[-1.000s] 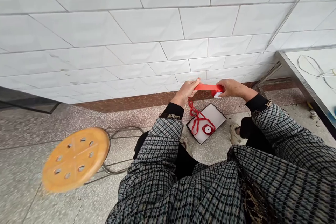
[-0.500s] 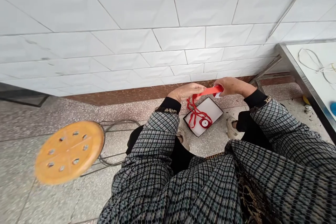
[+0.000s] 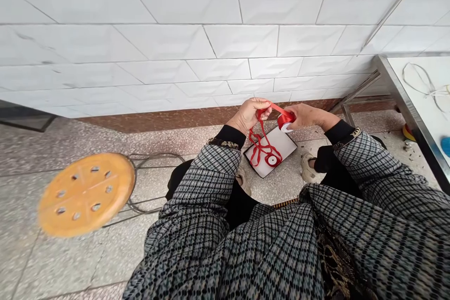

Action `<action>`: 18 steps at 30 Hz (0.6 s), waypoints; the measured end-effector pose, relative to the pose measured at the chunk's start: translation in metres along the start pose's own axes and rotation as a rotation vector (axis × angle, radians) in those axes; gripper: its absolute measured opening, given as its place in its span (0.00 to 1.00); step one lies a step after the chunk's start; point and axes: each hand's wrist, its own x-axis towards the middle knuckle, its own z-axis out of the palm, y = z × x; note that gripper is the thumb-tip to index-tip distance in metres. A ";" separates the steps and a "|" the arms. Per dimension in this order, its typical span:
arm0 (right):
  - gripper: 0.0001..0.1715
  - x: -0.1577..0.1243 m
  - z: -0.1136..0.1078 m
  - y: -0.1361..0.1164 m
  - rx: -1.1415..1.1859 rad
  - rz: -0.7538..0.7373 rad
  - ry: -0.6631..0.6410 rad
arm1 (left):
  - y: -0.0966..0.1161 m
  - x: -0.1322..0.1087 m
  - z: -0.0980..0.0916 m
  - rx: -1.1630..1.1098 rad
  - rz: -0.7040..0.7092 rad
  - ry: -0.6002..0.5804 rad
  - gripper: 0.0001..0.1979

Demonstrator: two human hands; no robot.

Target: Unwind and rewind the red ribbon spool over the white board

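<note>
Head view: right hand holds ribbon spool nearer left hand.

Left hand pinches red ribbon; right hand holds red spool; both directly above white box.

A red ribbon spool with a white core is held just above a dark-rimmed white tray. Its narrow ribbon drops in loose, tangled loops into the tray, across a second red spool lying flat there.
</note>
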 end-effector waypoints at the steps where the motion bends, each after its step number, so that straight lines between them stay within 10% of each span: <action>1: 0.18 0.000 0.001 0.000 0.024 0.030 0.009 | 0.001 -0.001 0.000 0.017 0.004 0.000 0.11; 18: 0.24 -0.017 -0.038 0.002 0.401 0.025 0.017 | 0.023 -0.017 0.010 0.136 0.047 -0.086 0.18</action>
